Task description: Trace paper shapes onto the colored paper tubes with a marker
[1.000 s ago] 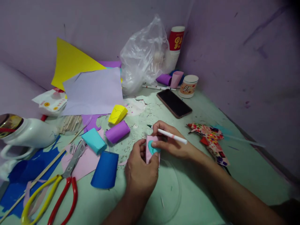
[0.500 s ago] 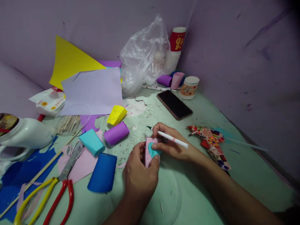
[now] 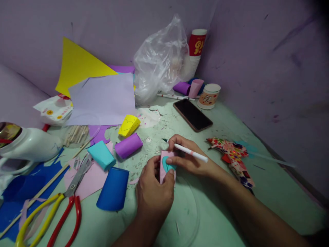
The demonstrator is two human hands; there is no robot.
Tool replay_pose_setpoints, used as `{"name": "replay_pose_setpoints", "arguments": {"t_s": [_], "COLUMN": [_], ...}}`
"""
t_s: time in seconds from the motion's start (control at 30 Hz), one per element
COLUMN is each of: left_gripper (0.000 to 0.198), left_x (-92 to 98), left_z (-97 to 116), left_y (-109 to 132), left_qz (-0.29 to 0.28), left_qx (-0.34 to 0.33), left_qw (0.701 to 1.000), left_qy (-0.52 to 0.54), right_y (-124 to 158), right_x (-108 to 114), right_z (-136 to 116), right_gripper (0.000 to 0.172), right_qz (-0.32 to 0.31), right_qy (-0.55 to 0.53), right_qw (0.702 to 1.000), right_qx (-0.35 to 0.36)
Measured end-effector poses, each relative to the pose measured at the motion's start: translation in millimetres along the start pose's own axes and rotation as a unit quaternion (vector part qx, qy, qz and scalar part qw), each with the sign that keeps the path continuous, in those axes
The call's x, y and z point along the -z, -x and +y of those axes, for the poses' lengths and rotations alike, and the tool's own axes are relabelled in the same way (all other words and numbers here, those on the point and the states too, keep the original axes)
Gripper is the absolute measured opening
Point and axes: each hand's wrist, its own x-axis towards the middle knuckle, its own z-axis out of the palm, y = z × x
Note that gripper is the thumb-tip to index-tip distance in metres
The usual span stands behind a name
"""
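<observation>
My left hand (image 3: 153,190) grips a small pink paper cup (image 3: 163,164) that lies on the green table (image 3: 221,212), thumb and fingers closed round it. A teal paper shape (image 3: 167,165) sits on the cup's side. My right hand (image 3: 189,158) presses a fingertip on that teal shape and holds a white pen (image 3: 191,151) between its fingers, the pen's dark tip pointing left. Both hands meet at the cup near the middle of the table.
Left of the hands lie blue (image 3: 113,188), teal (image 3: 101,155), purple (image 3: 128,145) and yellow (image 3: 129,125) paper cups, scissors (image 3: 58,206), a wooden stick (image 3: 41,192) and a white jug (image 3: 28,145). Behind are a phone (image 3: 192,114), a plastic bag (image 3: 160,61), stacked cups (image 3: 196,46), paper sheets (image 3: 102,99). A patterned paper pinwheel (image 3: 232,156) lies at right.
Hands and cup stay almost still. The view has shifted slightly, so everything sits a little differently in frame.
</observation>
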Motion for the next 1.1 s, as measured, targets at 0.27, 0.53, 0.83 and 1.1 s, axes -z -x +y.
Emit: {"name": "replay_pose_setpoints", "arguments": {"t_s": [0.27, 0.53, 0.83, 1.1], "left_gripper": [0.036, 0.034, 0.035, 0.031], "left_x": [1.9, -0.9, -2.0, -0.8], "left_z": [3.7, 7.3, 9.9, 6.3], "left_y": [-0.1, 3.6, 7.6, 0.9], "left_qz": [-0.009, 0.008, 0.006, -0.004], "left_qx": [0.013, 0.021, 0.03, 0.038], "left_qw": [1.0, 0.999, 0.999, 0.999], "left_qy": [0.0, -0.045, -0.04, 0.003], "right_y": [-0.7, -0.8, 0.3, -1.0], "right_x": [-0.7, -0.1, -0.2, 3.1], "right_z": [-0.9, -3.7, -4.7, -7.8], "right_gripper": [0.026, 0.027, 0.025, 0.02], "right_qz": [0.004, 0.004, 0.0, -0.011], "right_qy": [-0.005, 0.0, 0.051, 0.012], "right_qw": [1.0, 1.0, 0.998, 0.999], "right_qx": [-0.012, -0.014, -0.027, -0.038]}}
